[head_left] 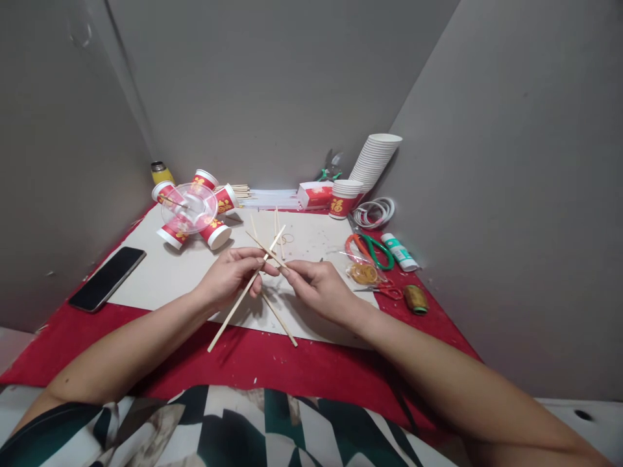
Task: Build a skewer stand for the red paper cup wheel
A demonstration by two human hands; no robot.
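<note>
My left hand (238,275) is closed around a long wooden chopstick (233,316), which slants from lower left to upper right over the white board. A shorter-looking stick (256,239) crosses it between my hands. My right hand (318,285) pinches the near end of that crossing stick, its fingertips close to the left hand's. Whether the two sticks are bound at the crossing is too small to tell. Below the hands another chopstick (282,322) slants toward the board's front edge, its upper part hidden by my left hand. Behind them are more thin sticks (278,224) and loose rubber bands (287,239).
A wheel of red paper cups (214,233) around clear plastic discs stands at left, near a phone (108,279). Stacked cups (374,162) lean at back right. Scissors (380,253), a glue bottle (399,251), bagged rubber bands (363,272) and a thread spool (416,299) lie right.
</note>
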